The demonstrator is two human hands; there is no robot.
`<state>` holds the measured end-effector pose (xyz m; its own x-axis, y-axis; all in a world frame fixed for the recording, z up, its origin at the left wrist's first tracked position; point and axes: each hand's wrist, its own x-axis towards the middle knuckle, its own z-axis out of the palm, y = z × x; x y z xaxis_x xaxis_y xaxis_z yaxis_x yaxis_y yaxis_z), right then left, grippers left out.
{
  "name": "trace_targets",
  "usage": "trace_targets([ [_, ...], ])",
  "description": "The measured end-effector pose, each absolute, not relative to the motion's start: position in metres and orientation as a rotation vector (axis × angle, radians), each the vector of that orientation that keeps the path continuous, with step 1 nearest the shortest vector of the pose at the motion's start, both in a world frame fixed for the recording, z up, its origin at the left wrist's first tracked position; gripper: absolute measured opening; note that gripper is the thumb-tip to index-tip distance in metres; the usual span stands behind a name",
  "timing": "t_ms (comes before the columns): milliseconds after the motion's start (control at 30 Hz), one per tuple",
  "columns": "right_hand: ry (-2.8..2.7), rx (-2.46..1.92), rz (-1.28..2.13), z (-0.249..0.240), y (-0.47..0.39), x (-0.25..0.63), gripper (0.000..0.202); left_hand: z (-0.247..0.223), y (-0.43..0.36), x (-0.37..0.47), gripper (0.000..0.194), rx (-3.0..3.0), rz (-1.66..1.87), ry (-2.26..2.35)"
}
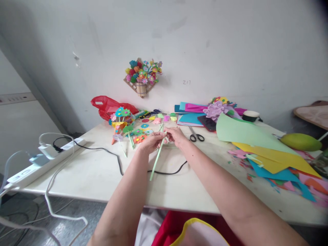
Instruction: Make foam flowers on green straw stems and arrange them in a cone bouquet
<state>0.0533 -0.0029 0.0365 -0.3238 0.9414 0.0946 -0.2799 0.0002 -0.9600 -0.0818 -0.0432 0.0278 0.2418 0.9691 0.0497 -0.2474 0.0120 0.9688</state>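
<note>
Both my hands meet over the middle of the table, fingers pinched together. A long, narrow light green strip runs between them, its loose end hanging down towards me. My left hand grips the strip from the left. Close against it, my right hand pinches the strip's upper part; the fingertips partly hide what lies between them. Just right of my right hand lie black-handled scissors. Left of my left hand are an orange paper flower and other light green pieces.
A white power strip with cables lies on the left, and a black cord crosses the table. Coloured sheets and scraps cover the right side. At the back are a red bag and a phone.
</note>
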Motion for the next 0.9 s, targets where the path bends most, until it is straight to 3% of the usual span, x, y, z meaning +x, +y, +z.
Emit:
trace_targets([
  [133,-1.325,-0.840,1.362,0.035,0.002,0.054,0.016,0.030,-0.045,-0.082,0.018,1.086,1.217,0.862],
  [333,-1.714,-0.791,0.654,0.027,0.015,0.062,0.032,0.034,-0.047,-0.082,0.014,1.050,1.211,0.881],
  [467,-1.899,-0.684,0.297,0.025,0.018,0.066,0.026,0.034,-0.047,-0.083,0.015,1.027,1.196,0.849],
  [900,-2.032,-0.714,0.156,0.023,0.017,0.070,0.017,0.030,-0.044,-0.081,0.012,1.041,1.216,0.831],
])
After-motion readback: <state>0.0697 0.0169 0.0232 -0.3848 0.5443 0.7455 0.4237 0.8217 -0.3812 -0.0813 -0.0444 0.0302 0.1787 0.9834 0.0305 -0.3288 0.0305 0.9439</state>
